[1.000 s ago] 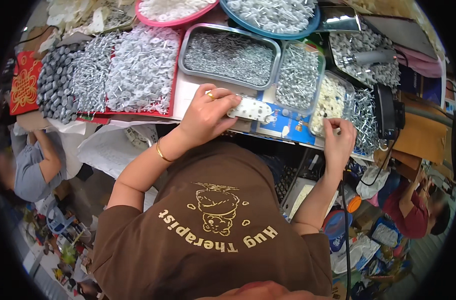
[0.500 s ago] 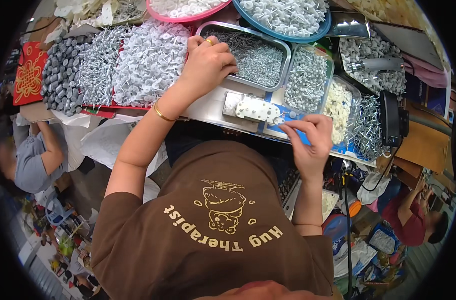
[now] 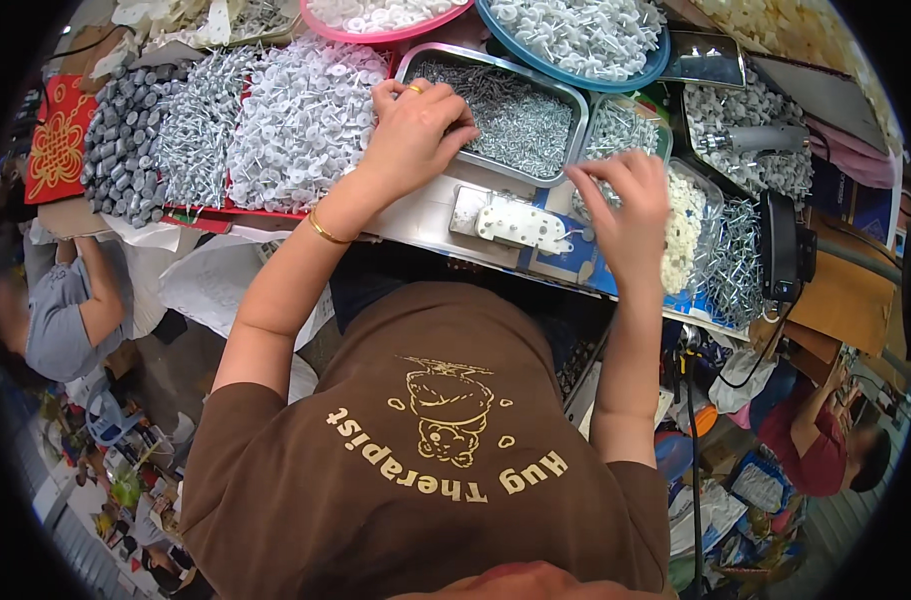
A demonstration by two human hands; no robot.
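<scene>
My left hand [image 3: 420,128] is bent over the near left edge of a metal tray [image 3: 575,95] of dark screws [image 3: 465,80] and small silver screws [image 3: 520,130]. Its fingers and thumb curl together; anything between them is hidden. My right hand [image 3: 630,215] hovers over a clear tub [image 3: 665,140] of grey-white headed pins, thumb and forefinger tips drawn close together. Whatever they may hold is too small to make out. Between the hands lies a white block with a silver metal end [image 3: 520,222], a small grey round-headed piece [image 3: 587,233] beside it.
Heaps of grey plugs [image 3: 125,140], nails [image 3: 205,130] and white-headed pins [image 3: 305,120] spread leftward. Pink [image 3: 395,28] and blue [image 3: 665,60] basins stand behind. Cream pieces [image 3: 687,235], bolts [image 3: 737,260] and a black device [image 3: 783,245] sit at right. Other people are beyond both sides.
My right hand has moved up and away from the end of the white block to over the clear tub. My left hand stays almost in place by the metal tray.
</scene>
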